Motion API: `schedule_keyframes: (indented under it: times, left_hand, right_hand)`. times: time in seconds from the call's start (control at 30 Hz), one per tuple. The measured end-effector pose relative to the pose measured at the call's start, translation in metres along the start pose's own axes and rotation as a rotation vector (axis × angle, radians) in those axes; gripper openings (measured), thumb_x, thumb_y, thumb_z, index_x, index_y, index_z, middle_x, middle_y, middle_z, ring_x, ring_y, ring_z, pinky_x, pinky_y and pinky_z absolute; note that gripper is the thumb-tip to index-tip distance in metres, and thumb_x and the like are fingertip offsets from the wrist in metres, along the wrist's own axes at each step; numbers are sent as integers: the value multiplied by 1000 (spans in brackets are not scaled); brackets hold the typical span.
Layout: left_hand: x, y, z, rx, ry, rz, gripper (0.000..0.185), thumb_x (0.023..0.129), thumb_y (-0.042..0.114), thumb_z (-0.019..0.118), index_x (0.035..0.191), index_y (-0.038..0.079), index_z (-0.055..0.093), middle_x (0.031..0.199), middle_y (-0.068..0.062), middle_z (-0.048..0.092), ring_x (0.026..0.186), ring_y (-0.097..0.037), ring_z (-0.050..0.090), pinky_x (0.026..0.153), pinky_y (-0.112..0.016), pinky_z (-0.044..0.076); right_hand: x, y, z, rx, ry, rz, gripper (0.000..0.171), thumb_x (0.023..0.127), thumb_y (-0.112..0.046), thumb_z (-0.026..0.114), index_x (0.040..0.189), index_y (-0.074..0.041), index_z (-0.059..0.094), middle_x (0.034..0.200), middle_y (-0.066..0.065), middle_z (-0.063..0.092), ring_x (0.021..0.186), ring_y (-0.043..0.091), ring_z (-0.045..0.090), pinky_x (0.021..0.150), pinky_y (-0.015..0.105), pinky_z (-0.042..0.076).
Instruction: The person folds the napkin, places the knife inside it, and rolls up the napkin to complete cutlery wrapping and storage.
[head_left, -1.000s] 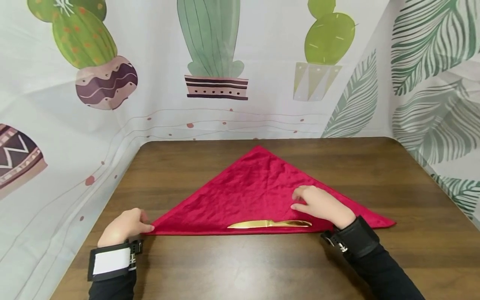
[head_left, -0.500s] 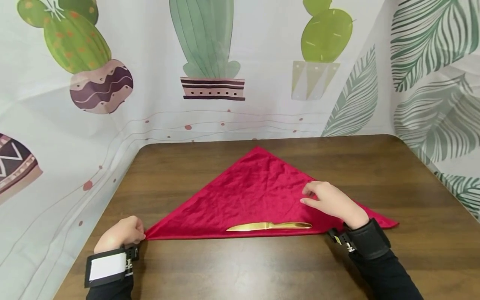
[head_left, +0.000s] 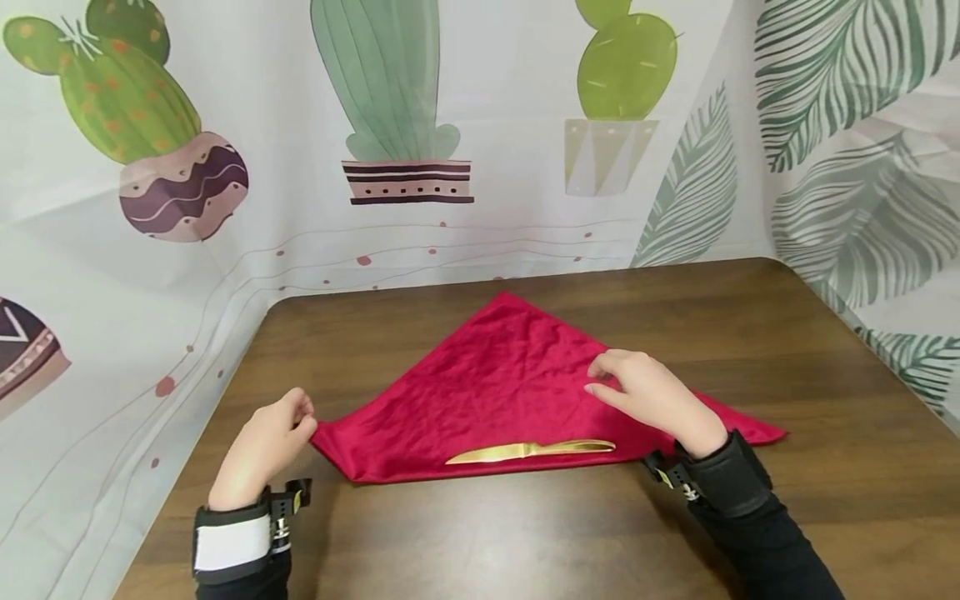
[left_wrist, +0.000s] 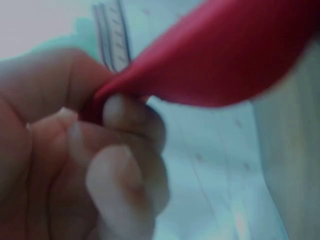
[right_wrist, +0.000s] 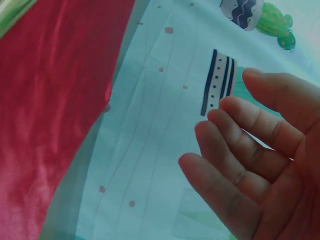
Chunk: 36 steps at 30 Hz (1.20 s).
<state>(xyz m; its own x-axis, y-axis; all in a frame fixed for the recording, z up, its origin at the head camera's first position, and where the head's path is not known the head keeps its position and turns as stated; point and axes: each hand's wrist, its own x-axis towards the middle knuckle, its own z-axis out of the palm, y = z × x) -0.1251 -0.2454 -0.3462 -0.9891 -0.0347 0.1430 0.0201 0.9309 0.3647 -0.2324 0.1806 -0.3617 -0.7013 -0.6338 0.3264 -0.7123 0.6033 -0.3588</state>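
The left corner of the red velvety cloth napkin folded into a triangle point(head_left: 517, 379) is pinched between thumb and fingertips of the left hand point(head_left: 264, 446) and is lifted just off the dark brown wooden counter point(head_left: 480, 533), as the blurred left wrist view confirms. The right hand point(head_left: 648, 396) is kept relaxed with straight fingers, grasping nothing; it appears to rest lightly on the right part of the cloth, though contact cannot be made out with certainty. If the corner is to be folded over, the grip is best kept at the very tip, the cloth drawn low and evenly across, and the right side held flat so that the long near edge is not dragged. Care is called for around the slim gold-coloured metal table knife point(head_left: 531, 451), which lies on the napkin along that near edge, between the two hands, and could be shifted by a tug. The counter is enclosed at the back and sides by a pale printed curtain with potted cacti and green leaves point(head_left: 405, 108).
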Motion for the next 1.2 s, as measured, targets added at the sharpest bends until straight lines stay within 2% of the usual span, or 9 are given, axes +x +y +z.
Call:
schedule_keyframes:
  times: [0.17,0.23,0.33,0.5,0.63,0.8,0.93,1.2]
  left_hand:
    - [16,41,7,-65,185,69,4,79,5,50,77,6,53,65,-2,55,54,-15,44,51,-30,36]
    - [22,56,13,-99,232,106,7,80,6,53,74,6,55,61,0,54,53,-14,44,50,-29,36]
    - [31,78,23,-151,271,145,9,80,6,58,71,7,58,58,2,53,51,-12,45,50,-28,37]
    - [41,111,39,-239,288,191,10,79,8,62,70,7,59,56,3,54,50,-9,48,50,-27,39]
    - [45,132,50,-308,280,230,9,79,8,64,71,6,59,57,3,56,49,-6,50,49,-26,41]
    - [47,153,66,-372,220,289,11,79,8,65,70,8,58,57,4,57,49,-2,52,49,-22,43]
    - [47,162,77,-411,168,331,11,78,7,66,71,8,57,59,4,58,50,-2,53,50,-21,44]
    - [45,172,86,-430,85,360,11,77,7,66,73,8,57,63,2,60,51,-2,52,49,-20,44]
  right_hand:
    - [1,-9,-1,4,42,3,13,75,-12,69,83,-6,61,78,-1,58,69,15,55,63,30,46]
    - [2,-12,0,15,58,8,13,75,-11,69,83,-6,61,78,-1,59,68,16,56,63,30,46]
    - [5,-18,3,28,76,10,13,74,-11,70,83,-7,62,78,-1,60,69,15,56,63,29,47]
    - [12,-30,6,58,97,-8,15,74,-12,70,84,-6,62,78,-1,60,72,14,57,66,28,47]
    - [16,-39,10,77,120,-37,16,74,-14,70,85,-6,62,79,0,61,74,14,58,67,28,47]
    - [19,-46,20,79,161,-71,21,74,-16,71,88,-5,62,82,3,62,77,14,58,70,28,47]
    - [20,-50,26,100,172,-70,25,74,-18,71,92,-4,63,86,6,62,78,16,58,70,28,48]
    - [20,-56,34,123,111,-83,28,74,-19,71,96,-2,63,87,6,63,79,16,60,71,28,48]
